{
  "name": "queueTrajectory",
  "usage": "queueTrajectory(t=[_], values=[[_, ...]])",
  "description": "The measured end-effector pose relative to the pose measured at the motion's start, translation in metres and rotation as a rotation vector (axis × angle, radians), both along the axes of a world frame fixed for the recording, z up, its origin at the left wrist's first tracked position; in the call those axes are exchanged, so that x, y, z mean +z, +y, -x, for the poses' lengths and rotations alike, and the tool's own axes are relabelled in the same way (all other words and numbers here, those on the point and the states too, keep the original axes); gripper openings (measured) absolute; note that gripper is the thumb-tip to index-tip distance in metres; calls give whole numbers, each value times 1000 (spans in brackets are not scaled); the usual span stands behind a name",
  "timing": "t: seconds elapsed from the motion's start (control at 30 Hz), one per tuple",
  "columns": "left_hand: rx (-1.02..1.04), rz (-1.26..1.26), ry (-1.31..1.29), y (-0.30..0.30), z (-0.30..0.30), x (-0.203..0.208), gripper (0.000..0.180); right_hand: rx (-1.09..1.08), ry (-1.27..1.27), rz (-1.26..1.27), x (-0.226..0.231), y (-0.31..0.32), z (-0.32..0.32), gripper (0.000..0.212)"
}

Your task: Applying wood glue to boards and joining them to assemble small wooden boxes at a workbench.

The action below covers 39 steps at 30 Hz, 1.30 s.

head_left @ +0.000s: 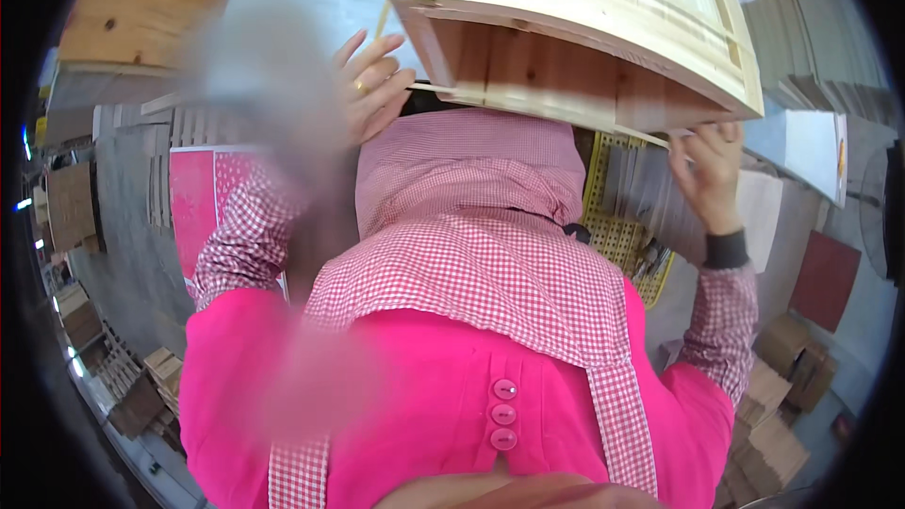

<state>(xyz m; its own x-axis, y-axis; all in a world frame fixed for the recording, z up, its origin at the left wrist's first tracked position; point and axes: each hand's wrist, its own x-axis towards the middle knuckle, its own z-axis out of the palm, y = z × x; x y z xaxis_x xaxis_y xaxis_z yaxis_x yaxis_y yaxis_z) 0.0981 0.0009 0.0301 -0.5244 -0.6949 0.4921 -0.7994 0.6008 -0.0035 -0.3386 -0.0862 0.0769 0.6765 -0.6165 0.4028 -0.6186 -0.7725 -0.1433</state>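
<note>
A light pine box-shaped frame (584, 14), with a recessed opening along its near side, stands in front of me at the top. A thin pale strip (432, 88) runs along its near lower edge and sticks out at both ends. My left hand (375, 90) is at the box's near left corner, fingers stretched and apart, fingertips by the strip's left end. A blurred patch covers part of this hand and wrist. My right hand (709, 165) is under the near right corner, its fingers bent and closed on the strip's right end, close against the wood.
A wooden panel (151, 5) lies at the far left. Stacked grey boards (820, 42) stand at the right. Below the table is a yellow plastic crate (596, 179). A dark red board (825, 280) and cardboard boxes (787, 344) sit on the right; pink patterned sheet (193, 217) at left.
</note>
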Motion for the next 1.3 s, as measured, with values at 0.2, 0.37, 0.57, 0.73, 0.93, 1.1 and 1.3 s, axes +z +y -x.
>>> queueTrajectory(t=[0.2,0.37,0.57,0.73,0.93,1.1,1.3], values=[[97,-67,-141,33,-6,-46,45,6,124,175,-42,14,-15,9],[100,-1,-117,28,-6,-58,44,-61,258,223,-49,3,-8,14],[51,121,-153,7,-18,-36,36,-238,416,57,-49,-23,-11,26],[-59,29,25,0,8,-9,22,83,-225,364,-44,-26,-21,29],[-67,264,187,22,42,66,28,-78,-420,12,-43,-22,-16,30],[-201,221,115,-23,141,165,37,-41,-730,-32,-2,-30,-42,22],[-363,22,-93,-85,194,160,39,77,-550,-51,21,-55,-32,9]])
